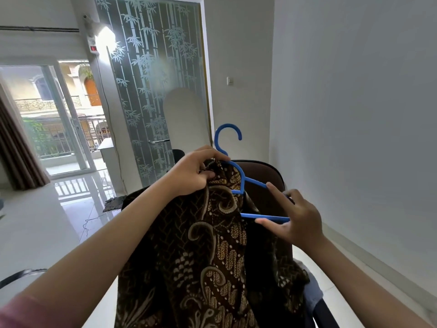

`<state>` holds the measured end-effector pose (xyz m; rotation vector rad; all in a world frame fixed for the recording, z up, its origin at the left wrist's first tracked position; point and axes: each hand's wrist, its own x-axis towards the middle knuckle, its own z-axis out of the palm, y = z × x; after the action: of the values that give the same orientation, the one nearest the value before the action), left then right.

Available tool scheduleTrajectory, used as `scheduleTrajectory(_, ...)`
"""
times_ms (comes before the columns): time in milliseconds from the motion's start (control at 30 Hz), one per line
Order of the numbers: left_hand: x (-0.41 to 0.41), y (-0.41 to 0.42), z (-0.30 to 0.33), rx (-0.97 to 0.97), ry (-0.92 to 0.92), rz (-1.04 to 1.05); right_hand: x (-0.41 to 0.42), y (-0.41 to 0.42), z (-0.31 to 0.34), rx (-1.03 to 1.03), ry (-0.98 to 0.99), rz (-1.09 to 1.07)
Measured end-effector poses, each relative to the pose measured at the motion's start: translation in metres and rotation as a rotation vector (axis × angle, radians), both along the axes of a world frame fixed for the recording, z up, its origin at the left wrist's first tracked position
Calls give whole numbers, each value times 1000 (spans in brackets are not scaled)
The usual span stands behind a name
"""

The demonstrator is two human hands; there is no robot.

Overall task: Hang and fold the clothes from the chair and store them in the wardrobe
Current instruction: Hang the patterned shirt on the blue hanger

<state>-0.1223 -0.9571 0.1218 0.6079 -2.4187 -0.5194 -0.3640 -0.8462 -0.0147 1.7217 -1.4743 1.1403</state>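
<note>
A dark brown batik shirt (203,252) with tan swirls hangs in front of me, partly draped over a blue plastic hanger (238,176). My left hand (191,172) pinches the shirt's collar at the hanger's neck, just under the hook. My right hand (296,218) holds the hanger's right end, with the lower bar between its fingers and the index finger touching the upper arm. The hanger's left half is hidden under the cloth. Behind the shirt stands a dark brown chair (264,176).
A pale garment (312,292) lies at the lower right beside the chair. A frosted glass door (153,91) with a bamboo pattern stands ahead, a sliding balcony door (59,119) at the left, a white wall (354,114) at the right. The floor is glossy white tile.
</note>
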Motion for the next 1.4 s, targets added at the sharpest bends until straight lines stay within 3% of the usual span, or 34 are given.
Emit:
scheduleTrajectory(133,11,6,11,34,1,-6,-1,-3,5,-17,89,-15)
scheduleTrajectory(333,20,17,14,44,50,-11,-8,-5,12,-199,151,40)
scheduleTrajectory(467,25,21,12,53,85,-14,-10,-2,13,-151,104,103)
scheduleTrajectory(767,52,25,5,30,-40,73,-22,1,21,-136,106,96)
scheduleTrajectory(933,50,32,4,48,51,71,-21,-5,19,-83,83,107)
scheduleTrajectory(1067,51,28,2,103,60,59,-21,-10,13,-87,79,20)
scheduleTrajectory(1233,47,23,5,122,105,49,5,-8,-5,-304,-37,-151)
scheduleTrajectory(1333,44,19,8,145,91,36,35,-4,-31,-345,-16,20)
scheduleTrajectory(1400,42,17,9,167,69,14,53,-2,-44,-201,73,243)
